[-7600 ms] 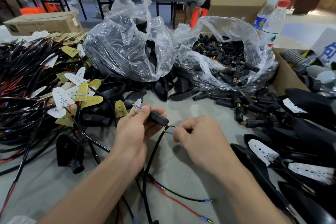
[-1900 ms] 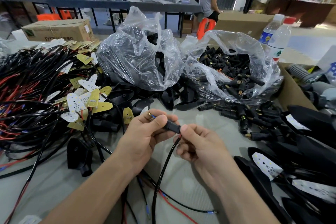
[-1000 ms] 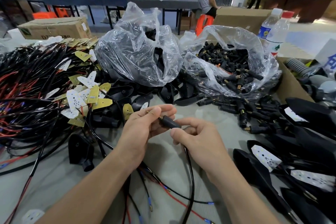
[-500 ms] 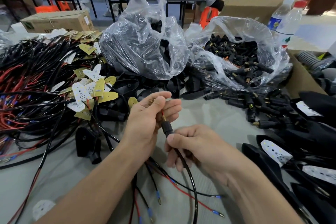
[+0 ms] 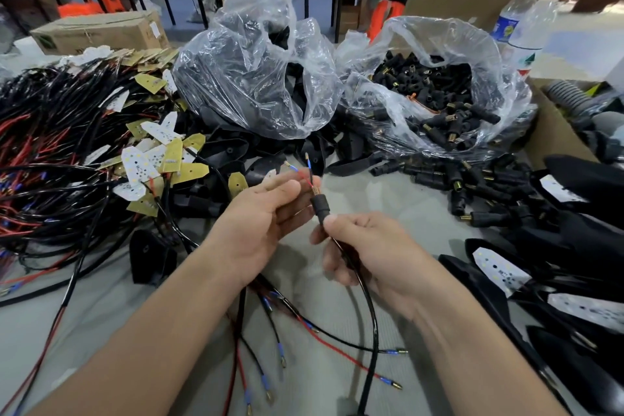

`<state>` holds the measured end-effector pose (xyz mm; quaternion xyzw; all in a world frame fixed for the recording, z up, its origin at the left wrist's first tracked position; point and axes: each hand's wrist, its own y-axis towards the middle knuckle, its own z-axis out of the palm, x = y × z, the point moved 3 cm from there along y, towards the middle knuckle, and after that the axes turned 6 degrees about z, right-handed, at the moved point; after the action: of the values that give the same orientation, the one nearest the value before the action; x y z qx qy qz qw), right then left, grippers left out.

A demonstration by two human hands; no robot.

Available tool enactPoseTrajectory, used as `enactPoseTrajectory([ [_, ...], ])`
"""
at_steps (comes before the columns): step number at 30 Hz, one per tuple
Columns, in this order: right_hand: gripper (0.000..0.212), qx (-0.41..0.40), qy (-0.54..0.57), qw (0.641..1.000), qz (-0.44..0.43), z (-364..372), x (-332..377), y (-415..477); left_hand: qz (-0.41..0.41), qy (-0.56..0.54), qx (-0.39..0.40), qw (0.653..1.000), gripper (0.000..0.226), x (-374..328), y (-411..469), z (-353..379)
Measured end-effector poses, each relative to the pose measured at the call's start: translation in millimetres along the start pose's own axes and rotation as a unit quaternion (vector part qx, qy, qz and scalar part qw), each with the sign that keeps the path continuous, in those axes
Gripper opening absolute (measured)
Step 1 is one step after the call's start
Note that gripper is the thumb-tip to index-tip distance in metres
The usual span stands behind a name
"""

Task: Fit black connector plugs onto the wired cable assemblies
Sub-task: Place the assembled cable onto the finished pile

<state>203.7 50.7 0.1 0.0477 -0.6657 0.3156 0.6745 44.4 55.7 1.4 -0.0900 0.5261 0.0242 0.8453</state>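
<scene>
Nearer than the open clear bag of plugs (image 5: pixel 439 30), above the grey table (image 5: pixel 398 199), a black connector plug (image 5: pixel 319 208) stood almost upright on a black cable (image 5: pixel 366 300), its brass spring (image 5: pixel 315 190) on top and two thin wires (image 5: pixel 297 170) with blue sleeves poking out beyond it. The left hand (image 5: pixel 256 230) pinched those thin wires between thumb and fingertips just above the spring; the right hand (image 5: pixel 368 246) pinched the cable right under the plug with thumb and forefinger, its other fingers loosely curled

The plug looked light, hard and smooth, so it would probably slide only on a taut cable; its firm body seemed the place to grip, not the spring. The cable looked limp and likely to buckle if pushed from far back, so a hold close under the plug seemed right. The thin wires and their metal tips looked easy to kink and wanted a gentle pull

That bag held a heap of the same black plugs, some showing brass ends, and more lay spilled on the table just in front of it. Just left of it a second clear bag (image 5: pixel 243 78) held larger black moulded shells; to its right a cardboard box (image 5: pixel 553 132) held a grey ribbed hose (image 5: pixel 567 94)
</scene>
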Motion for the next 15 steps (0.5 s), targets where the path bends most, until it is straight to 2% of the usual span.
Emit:
enactPoseTrajectory([
  [3, 0.027, -0.001, -0.047, 0.999, -0.015, -3.3, -0.8, 4.0, -0.003, 0.034, 0.040, 0.999, 0.023, 0.8, 0.1, -3.5],
  [5, 0.018, -0.009, -0.057, 0.998, -0.025, -2.4, -1.6, 5.9, 0.013, 0.042, 0.029, 0.999, 0.019, -0.3, 0.8, -5.1],
  [7, 0.010, -0.009, -0.039, 0.999, -0.023, -3.7, -2.2, 6.2, 0.042, 0.033, -0.012, 0.999, 0.014, -3.4, 2.8, -7.8],
  [10, 0.004, -0.021, -0.017, 0.999, -0.017, -10.0, 0.4, 4.0, 0.085, -0.042, -0.102, 0.990, 0.009, -7.7, 3.7, -14.6],
  [12, 0.020, -0.066, -0.015, 0.997, -0.034, -17.2, 1.4, 4.4, 0.100, -0.076, -0.143, 0.982, 0.008, -8.4, 2.1, -15.4],
  [15, 0.024, -0.115, -0.005, 0.991, -0.062, -20.3, 2.0, 7.5, 0.108, -0.026, -0.156, 0.982, 0.014, -2.7, -2.9, -8.1],
])
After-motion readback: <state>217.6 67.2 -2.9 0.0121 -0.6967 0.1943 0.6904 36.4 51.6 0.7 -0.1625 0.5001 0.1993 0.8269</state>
